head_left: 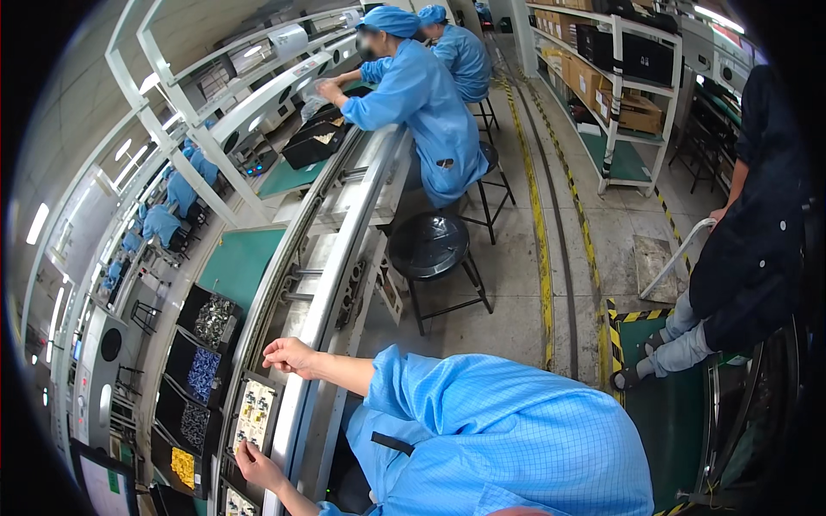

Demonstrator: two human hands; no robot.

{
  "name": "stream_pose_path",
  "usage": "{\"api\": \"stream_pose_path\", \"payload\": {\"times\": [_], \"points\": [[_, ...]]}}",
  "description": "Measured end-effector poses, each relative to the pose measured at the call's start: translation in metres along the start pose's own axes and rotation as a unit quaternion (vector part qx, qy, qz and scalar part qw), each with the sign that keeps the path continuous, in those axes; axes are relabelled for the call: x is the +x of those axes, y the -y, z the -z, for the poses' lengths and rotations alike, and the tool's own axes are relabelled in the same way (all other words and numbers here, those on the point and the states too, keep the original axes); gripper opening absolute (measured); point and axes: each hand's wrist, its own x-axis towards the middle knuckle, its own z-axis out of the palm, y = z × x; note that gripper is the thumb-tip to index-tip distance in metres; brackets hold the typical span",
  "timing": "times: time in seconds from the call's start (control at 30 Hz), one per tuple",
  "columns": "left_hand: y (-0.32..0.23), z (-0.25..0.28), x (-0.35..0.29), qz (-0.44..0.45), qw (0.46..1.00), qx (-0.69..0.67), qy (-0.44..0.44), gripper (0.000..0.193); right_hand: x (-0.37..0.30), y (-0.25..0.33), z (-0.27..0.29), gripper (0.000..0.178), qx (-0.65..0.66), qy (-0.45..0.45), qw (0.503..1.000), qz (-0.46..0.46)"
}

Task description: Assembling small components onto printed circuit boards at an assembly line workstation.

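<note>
A pale circuit board [256, 404] with black and yellow components lies in a dark carrier on the conveyor rails to my left. My left hand [260, 469] is at its near end, fingertips pinched against small dark components; anything between them is hidden. Past the board's far end, my right hand [291, 356] hovers over the conveyor rail, thumb and fingers drawn together. Whatever it may hold is too small to make out. Part of a second board [238, 504] shows at the lower edge, nearer than my left hand.
Beyond the conveyor stand black bins of metal parts [214, 320], blue parts [203, 373], dark grey parts [194, 425] and yellow parts [182, 467]. A black stool [429, 247] and a seated co-worker [413, 107] are farther along the line. Another person [747, 224] stands at right.
</note>
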Motion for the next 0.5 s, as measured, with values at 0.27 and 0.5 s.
{"api": "stream_pose_path", "payload": {"times": [0.27,0.5], "points": [[-0.0011,-0.0005,0.0004,0.0,1.0,0.006,-0.002,0.019,0.0,0.0007,-0.0005,0.016,0.006,-0.003,1.0,-0.001],[-0.0052,-0.0015,0.0001,-0.008,1.0,0.012,-0.015,0.018,0.0037,-0.0005,0.0017,0.018,-0.013,0.004,1.0,-0.006]]}}
